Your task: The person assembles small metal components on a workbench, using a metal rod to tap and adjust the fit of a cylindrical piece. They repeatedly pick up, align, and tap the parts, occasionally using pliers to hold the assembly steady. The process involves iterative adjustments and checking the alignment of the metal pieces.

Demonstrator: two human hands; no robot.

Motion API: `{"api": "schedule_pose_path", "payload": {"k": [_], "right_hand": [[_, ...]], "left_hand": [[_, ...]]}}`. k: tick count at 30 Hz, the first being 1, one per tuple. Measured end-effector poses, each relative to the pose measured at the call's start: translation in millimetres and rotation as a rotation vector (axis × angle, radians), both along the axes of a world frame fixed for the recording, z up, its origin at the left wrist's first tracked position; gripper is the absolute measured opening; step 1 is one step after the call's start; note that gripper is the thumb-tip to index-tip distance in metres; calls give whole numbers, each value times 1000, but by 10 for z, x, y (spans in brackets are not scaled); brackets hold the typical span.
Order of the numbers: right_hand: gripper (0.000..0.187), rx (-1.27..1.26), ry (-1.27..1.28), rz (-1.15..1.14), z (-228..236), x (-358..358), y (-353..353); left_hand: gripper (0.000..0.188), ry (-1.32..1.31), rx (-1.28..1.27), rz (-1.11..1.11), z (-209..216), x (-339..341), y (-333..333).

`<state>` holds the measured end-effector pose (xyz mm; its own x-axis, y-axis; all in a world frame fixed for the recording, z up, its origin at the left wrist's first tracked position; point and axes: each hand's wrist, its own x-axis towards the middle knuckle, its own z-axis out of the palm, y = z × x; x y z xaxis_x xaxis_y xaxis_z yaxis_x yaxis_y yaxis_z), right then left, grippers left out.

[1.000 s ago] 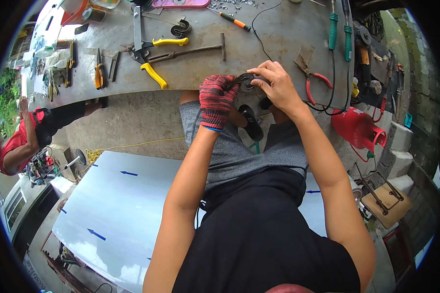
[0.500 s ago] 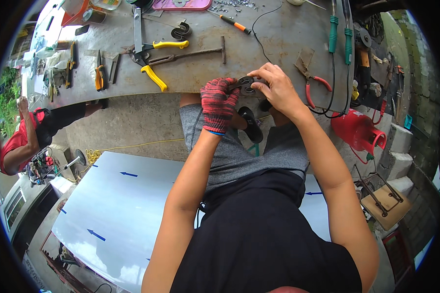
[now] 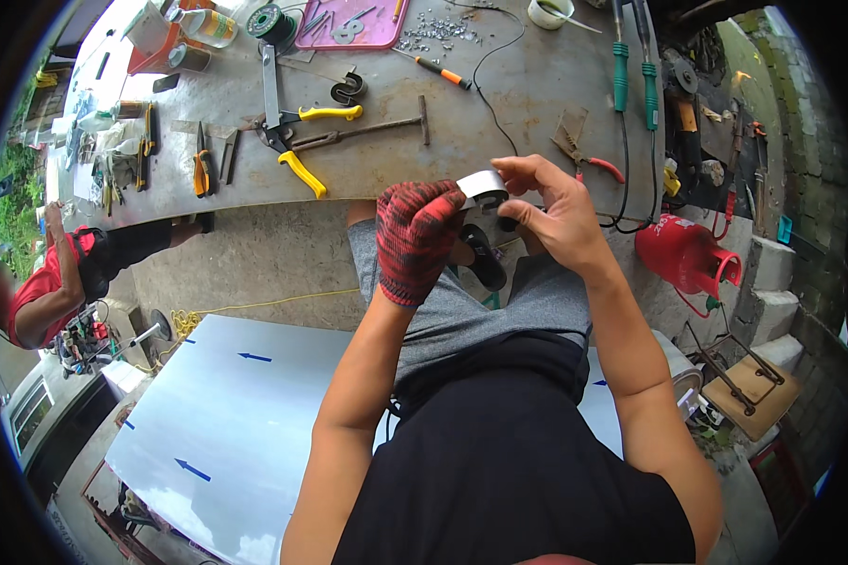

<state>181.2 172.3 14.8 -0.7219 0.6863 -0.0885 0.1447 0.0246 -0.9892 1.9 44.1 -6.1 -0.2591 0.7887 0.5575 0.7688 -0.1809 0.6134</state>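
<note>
A curled strip of shiny sheet metal (image 3: 481, 183) is held up just in front of the bench's near edge. My left hand (image 3: 416, 243), in a red and black knit glove, pinches its left end. Bare, my right hand (image 3: 558, 209) curves its thumb and fingers around the strip's curled right end. Farther up the bench lies another rolled metal strip (image 3: 347, 89), behind yellow-handled snips (image 3: 292, 132). A T-shaped metal rod (image 3: 367, 130) lies beside the snips, and red-handled pliers (image 3: 575, 149) rest past my right hand.
The metal workbench (image 3: 481, 104) carries a pink tray (image 3: 372, 28), scattered small fasteners (image 3: 433, 36), a screwdriver (image 3: 443, 72) and green-handled cables (image 3: 621, 75). A red gas cylinder (image 3: 680, 252) stands at right. Behind me lies a large pale sheet (image 3: 245, 405). Another person (image 3: 52, 273) is at left.
Both hands have come down and closer to me with the metal strip. The strip has turned, showing a bright, broad face. My view has shifted slightly, revealing more of the bench's far side.
</note>
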Motion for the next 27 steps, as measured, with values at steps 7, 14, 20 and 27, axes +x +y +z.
{"api": "schedule_pose_path", "payload": {"k": [7, 14, 20, 27], "right_hand": [[38, -45, 132, 14, 390, 58, -187], [36, -34, 90, -62, 539, 123, -418], [36, 224, -72, -127, 655, 138, -560], [29, 183, -115, -122, 667, 120, -626]], "left_hand": [[47, 52, 109, -138, 354, -18, -151], [45, 43, 116, -106, 483, 46, -283], [44, 8, 41, -103, 478, 73, -327], [43, -70, -5, -27, 426, 103, -421]]}}
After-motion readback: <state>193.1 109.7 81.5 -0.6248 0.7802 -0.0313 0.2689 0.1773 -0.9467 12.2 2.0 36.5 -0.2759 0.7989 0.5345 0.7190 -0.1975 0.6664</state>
